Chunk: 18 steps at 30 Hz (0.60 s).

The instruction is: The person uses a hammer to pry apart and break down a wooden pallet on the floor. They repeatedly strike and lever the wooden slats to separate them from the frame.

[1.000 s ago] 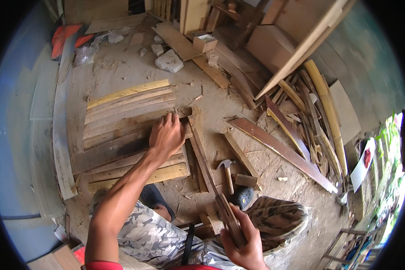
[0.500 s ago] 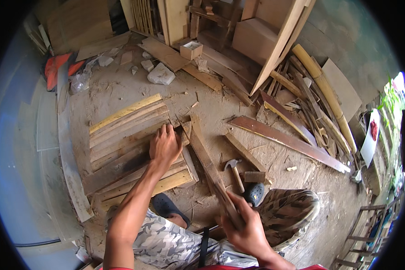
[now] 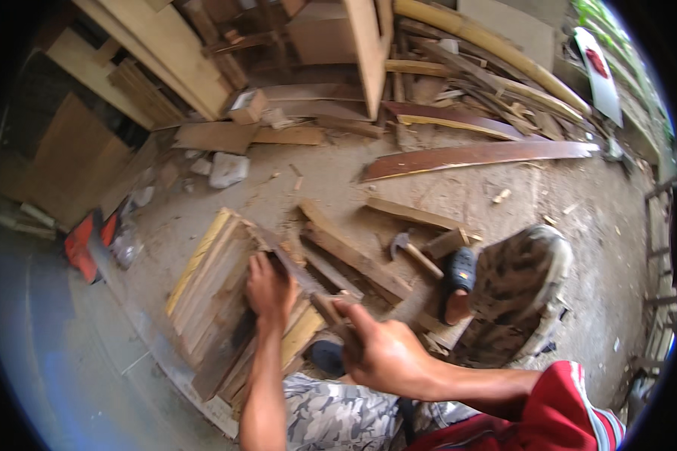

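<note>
A slatted wooden panel [image 3: 203, 278] made of several narrow boards lies on the ground to my left. On its right side my left hand [image 3: 271, 289] is closed over a dark wooden board [image 3: 229, 361], fingers curled at the board's end. My right hand [image 3: 387, 353] is wrapped round the wooden handle of a handsaw. The dark, toothed blade of this handsaw [image 3: 297, 270] points away from me to the upper left, across the panel's right end and close to my left fingers. Blur hides whether the teeth touch wood.
A loose plank [image 3: 357, 252], another plank [image 3: 414, 213], a claw hammer [image 3: 417, 255] and a wood block [image 3: 445, 243] lie right of the panel. Farther off are a long reddish-brown board [image 3: 474, 159], a scrap wood pile [image 3: 496, 83] and a white stone [image 3: 228, 171].
The view has turned, so the scene appears rotated. My right hand with the handsaw has come closer to my left hand, away from the loose plank. My left hand still grips the board.
</note>
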Each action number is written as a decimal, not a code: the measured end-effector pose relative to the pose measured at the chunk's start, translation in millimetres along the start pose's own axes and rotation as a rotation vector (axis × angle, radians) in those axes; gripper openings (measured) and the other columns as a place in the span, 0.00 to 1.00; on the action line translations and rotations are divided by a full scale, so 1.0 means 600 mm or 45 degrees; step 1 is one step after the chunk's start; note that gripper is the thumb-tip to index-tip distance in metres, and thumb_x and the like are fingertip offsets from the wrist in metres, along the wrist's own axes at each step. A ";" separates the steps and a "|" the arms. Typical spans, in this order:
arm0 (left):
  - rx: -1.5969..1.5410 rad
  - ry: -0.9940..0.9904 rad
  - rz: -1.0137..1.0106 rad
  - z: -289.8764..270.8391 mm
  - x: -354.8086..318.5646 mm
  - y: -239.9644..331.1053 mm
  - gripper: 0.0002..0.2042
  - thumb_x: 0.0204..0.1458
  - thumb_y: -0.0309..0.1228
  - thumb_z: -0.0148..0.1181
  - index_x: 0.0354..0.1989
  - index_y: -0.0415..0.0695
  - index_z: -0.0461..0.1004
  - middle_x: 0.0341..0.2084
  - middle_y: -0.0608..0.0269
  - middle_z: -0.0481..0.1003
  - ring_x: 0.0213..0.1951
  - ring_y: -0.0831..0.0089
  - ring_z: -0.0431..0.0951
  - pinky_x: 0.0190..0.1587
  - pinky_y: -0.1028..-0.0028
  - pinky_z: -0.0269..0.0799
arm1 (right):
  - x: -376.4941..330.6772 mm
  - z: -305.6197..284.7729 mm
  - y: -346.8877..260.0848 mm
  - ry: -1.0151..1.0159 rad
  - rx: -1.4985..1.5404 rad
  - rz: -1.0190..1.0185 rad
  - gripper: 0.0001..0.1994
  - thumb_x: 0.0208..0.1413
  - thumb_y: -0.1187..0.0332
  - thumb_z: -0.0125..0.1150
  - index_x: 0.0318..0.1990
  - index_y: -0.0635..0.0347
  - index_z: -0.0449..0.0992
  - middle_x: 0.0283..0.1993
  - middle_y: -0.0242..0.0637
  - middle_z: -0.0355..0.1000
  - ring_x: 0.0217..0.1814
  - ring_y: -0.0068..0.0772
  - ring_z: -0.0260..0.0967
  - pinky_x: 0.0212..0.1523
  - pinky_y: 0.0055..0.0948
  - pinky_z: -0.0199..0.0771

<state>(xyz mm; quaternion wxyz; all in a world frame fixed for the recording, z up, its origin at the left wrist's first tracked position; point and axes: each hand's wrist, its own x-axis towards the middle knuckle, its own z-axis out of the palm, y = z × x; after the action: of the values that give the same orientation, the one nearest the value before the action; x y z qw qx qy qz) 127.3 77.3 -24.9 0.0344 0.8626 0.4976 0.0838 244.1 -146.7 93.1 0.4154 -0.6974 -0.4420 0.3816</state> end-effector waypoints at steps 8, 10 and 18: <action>-0.531 0.072 0.251 0.053 0.029 -0.076 0.20 0.51 0.30 0.62 0.51 0.37 0.68 0.42 0.41 0.74 0.46 0.42 0.75 0.47 0.51 0.71 | 0.185 0.094 0.068 0.130 0.056 -0.209 0.30 0.42 0.72 0.67 0.54 0.69 0.63 0.29 0.61 0.75 0.37 0.65 0.75 0.39 0.55 0.76; -0.304 0.070 0.122 0.016 0.025 -0.063 0.18 0.54 0.31 0.60 0.51 0.37 0.68 0.46 0.43 0.72 0.50 0.40 0.73 0.50 0.51 0.70 | 0.118 0.079 0.043 0.174 0.035 -0.255 0.29 0.43 0.74 0.62 0.56 0.68 0.63 0.26 0.62 0.73 0.32 0.67 0.74 0.34 0.59 0.74; -0.133 0.078 0.002 0.002 0.006 0.013 0.18 0.58 0.40 0.56 0.48 0.39 0.66 0.46 0.44 0.72 0.49 0.39 0.74 0.47 0.47 0.70 | 0.157 0.056 0.066 0.172 0.164 -0.110 0.26 0.44 0.72 0.61 0.54 0.68 0.67 0.29 0.63 0.74 0.36 0.65 0.75 0.38 0.54 0.76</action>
<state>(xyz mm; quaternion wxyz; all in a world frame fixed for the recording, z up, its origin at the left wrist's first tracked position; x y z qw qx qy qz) 136.0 76.6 -24.4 0.0640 0.8572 0.4926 0.1360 255.8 -61.1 28.9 0.5042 -0.6738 -0.4172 0.3430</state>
